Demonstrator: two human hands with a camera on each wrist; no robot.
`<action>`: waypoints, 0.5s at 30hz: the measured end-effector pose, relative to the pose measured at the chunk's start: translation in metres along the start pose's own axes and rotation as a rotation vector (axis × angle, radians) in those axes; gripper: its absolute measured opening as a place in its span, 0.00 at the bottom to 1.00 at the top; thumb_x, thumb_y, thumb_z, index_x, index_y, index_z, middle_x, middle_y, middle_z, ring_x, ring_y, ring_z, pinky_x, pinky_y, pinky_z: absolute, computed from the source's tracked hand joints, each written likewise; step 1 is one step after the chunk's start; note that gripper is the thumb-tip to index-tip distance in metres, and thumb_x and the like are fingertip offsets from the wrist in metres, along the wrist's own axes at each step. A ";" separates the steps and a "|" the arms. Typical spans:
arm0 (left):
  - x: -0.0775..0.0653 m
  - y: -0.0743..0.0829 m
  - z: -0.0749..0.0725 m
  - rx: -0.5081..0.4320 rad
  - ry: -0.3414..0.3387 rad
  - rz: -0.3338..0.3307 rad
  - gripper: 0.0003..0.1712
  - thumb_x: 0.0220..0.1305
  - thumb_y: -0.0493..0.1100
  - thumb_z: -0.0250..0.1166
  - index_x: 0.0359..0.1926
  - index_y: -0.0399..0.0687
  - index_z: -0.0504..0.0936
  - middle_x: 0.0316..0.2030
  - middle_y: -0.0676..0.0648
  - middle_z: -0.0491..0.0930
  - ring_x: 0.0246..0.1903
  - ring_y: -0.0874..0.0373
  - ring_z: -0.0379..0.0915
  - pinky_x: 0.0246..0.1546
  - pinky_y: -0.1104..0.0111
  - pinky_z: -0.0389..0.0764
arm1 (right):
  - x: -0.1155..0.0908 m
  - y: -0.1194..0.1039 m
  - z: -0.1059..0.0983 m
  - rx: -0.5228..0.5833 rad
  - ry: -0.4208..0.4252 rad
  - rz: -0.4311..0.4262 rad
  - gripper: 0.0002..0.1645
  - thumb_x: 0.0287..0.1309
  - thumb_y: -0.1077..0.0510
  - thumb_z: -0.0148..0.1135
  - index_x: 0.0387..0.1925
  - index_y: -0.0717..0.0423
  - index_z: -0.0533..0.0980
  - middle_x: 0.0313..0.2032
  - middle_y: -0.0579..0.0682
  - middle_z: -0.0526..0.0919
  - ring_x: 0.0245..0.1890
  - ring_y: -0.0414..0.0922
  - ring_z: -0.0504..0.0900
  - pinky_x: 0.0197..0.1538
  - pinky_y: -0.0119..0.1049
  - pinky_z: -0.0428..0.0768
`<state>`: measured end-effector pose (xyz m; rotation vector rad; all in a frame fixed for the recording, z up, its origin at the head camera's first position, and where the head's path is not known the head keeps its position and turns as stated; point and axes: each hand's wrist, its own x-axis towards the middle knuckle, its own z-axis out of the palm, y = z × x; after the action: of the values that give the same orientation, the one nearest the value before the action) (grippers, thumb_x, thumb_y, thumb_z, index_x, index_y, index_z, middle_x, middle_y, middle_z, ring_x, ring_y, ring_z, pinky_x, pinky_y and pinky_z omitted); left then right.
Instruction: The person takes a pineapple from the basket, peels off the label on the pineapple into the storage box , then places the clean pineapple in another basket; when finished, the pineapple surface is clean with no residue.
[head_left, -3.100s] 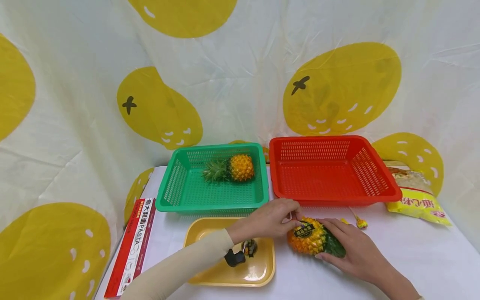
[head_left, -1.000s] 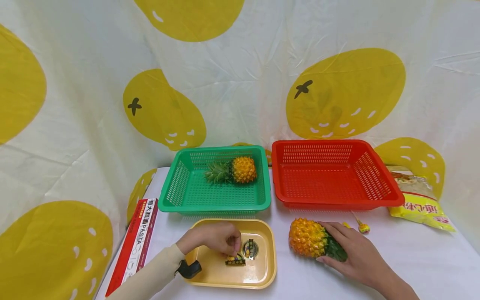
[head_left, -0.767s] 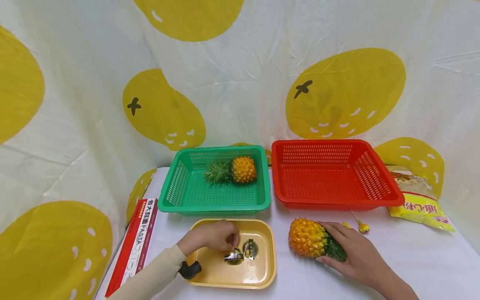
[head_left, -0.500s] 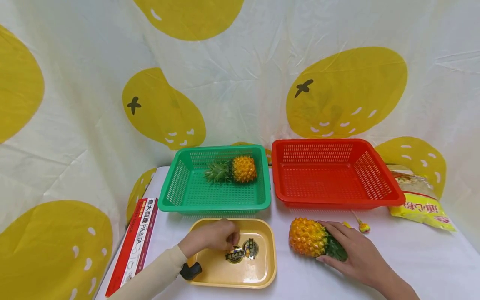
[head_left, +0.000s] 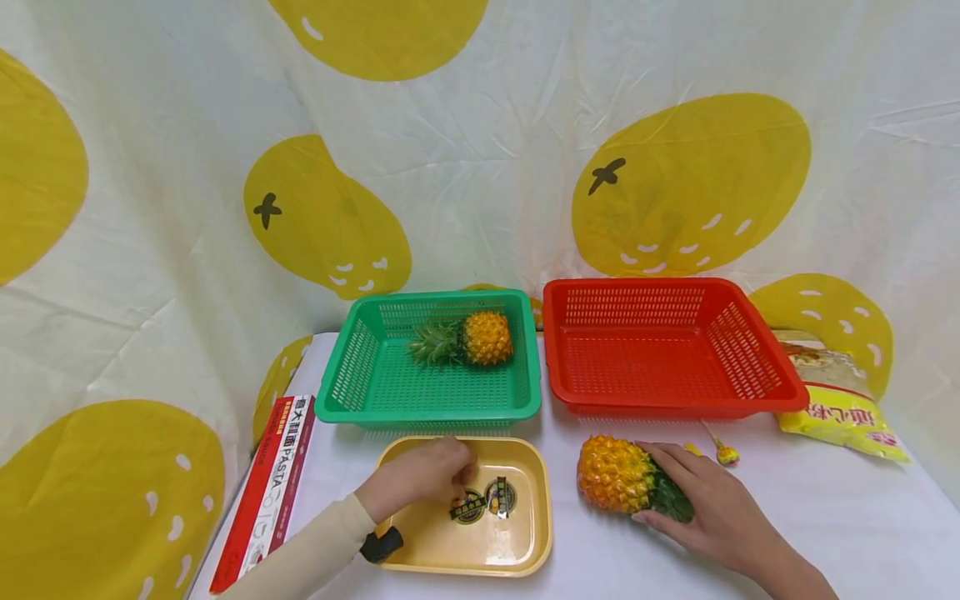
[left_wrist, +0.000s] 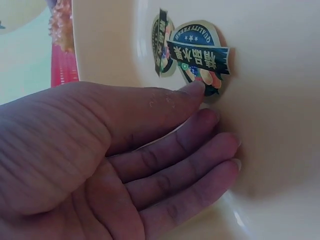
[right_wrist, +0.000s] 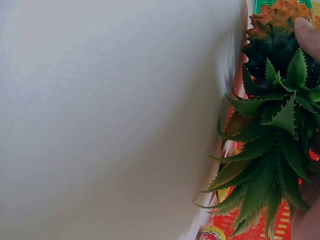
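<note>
In the head view my left hand [head_left: 426, 477] reaches into the yellow tray [head_left: 442, 562]. Two dark round stickers with fruit pictures lie there: a nearer sticker [head_left: 468, 507] and one beside it, the right sticker [head_left: 502, 497]. The left wrist view has my thumb [left_wrist: 165, 107] laid out to the lower edge of the nearer sticker [left_wrist: 200, 55], the fingers loosely extended just below. My right hand [head_left: 708, 508] grips a small pineapple [head_left: 615, 475] lying on its side on the table, around its crown end. Its green leaves [right_wrist: 270, 155] show in the right wrist view.
A green basket [head_left: 427, 417] at the back holds another pineapple [head_left: 487, 338]. Beside it stands a red basket [head_left: 675, 408]. A pasta box [head_left: 266, 492] lies at left, a yellow food packet [head_left: 843, 421] at right. A lollipop [head_left: 726, 454] lies before the red basket.
My left hand has moved from the pineapple to the tray, and the dark sticker on the fruit now lies in the tray. It has turned slightly beside the other. The right hand keeps its grip.
</note>
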<state>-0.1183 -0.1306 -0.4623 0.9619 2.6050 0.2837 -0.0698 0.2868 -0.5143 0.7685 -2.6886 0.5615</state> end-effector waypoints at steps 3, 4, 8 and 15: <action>0.000 -0.002 0.000 -0.020 0.001 0.015 0.13 0.59 0.36 0.80 0.31 0.49 0.81 0.26 0.57 0.72 0.27 0.65 0.64 0.30 0.72 0.71 | 0.000 0.000 -0.001 0.000 0.008 -0.008 0.53 0.47 0.30 0.82 0.69 0.52 0.77 0.59 0.47 0.82 0.51 0.51 0.83 0.49 0.60 0.84; 0.000 -0.003 0.000 -0.036 -0.001 0.018 0.13 0.61 0.36 0.79 0.30 0.50 0.80 0.26 0.57 0.72 0.27 0.65 0.65 0.30 0.72 0.71 | 0.000 0.000 -0.001 0.001 0.011 -0.011 0.53 0.47 0.30 0.82 0.69 0.52 0.77 0.59 0.47 0.82 0.51 0.51 0.83 0.49 0.60 0.84; 0.002 -0.005 -0.003 -0.107 0.014 0.074 0.11 0.65 0.36 0.75 0.31 0.52 0.80 0.25 0.60 0.72 0.26 0.66 0.66 0.31 0.73 0.72 | 0.001 0.000 -0.001 -0.001 0.014 -0.017 0.53 0.47 0.30 0.82 0.68 0.52 0.77 0.59 0.46 0.81 0.51 0.50 0.83 0.48 0.59 0.84; 0.014 0.002 -0.013 -0.220 0.049 0.228 0.06 0.71 0.37 0.70 0.36 0.52 0.84 0.29 0.64 0.78 0.28 0.72 0.72 0.33 0.77 0.75 | 0.001 -0.002 -0.002 -0.002 -0.002 -0.003 0.52 0.48 0.30 0.82 0.68 0.52 0.77 0.59 0.48 0.82 0.51 0.52 0.83 0.48 0.60 0.84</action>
<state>-0.1324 -0.1204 -0.4530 1.1839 2.4414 0.6448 -0.0687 0.2859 -0.5114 0.7731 -2.6885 0.5579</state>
